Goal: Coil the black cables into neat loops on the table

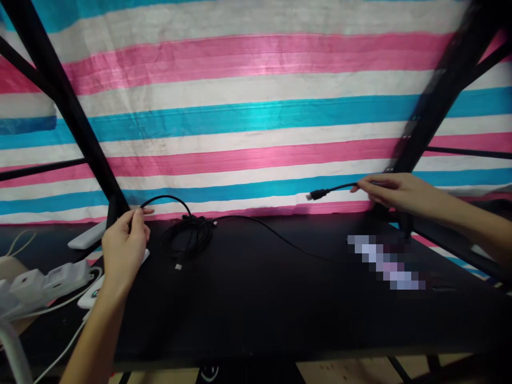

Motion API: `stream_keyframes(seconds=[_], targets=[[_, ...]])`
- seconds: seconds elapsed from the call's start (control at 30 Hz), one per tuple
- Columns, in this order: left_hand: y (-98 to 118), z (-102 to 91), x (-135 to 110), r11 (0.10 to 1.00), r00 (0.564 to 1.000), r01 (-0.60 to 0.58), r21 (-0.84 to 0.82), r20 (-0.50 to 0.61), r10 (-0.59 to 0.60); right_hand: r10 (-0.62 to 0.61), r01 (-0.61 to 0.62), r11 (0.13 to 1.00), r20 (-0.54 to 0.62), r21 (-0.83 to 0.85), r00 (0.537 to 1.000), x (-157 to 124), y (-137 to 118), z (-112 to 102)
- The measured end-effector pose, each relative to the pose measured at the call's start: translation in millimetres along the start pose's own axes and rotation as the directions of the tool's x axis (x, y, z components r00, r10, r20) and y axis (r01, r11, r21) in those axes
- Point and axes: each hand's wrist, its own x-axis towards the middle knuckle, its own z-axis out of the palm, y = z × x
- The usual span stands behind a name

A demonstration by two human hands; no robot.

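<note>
A black cable lies partly coiled (188, 237) on the black tabletop (248, 298), left of the middle. My left hand (128, 234) pinches a raised stretch of black cable (168, 197) that arches over to the coil. At the right, my right hand (388, 189) grips a black cable just behind its end, and the USB plug (319, 194) points left in the air. Another metal plug end (178, 266) rests in front of the coil. A thin strand runs from the coil rightward across the table, and where it leads is too dark to follow.
White chargers on a power strip (48, 282) stand at the left edge, with white cords around them. A white device (86, 298) sits by my left forearm. A blurred-out flat item (386, 264) lies on the right. Black frame posts (92, 144) rise before a striped sheet (256, 117).
</note>
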Motion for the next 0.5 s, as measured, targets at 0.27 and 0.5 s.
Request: stream_keyframes(seconds=[0.27,0.5], targets=[[45,-12.0,-37,0.973,0.942,-0.23,-0.024,-0.257,0.217,-0.257,0.282,0.951,0.185,-0.127,0.949,-18,-35,45],[73,-3.9,-68,0.907,0.924,-0.359,-0.219,-0.219,0.313,-0.368,0.404,0.908,0.252,-0.113,0.895,-30,-78,109]])
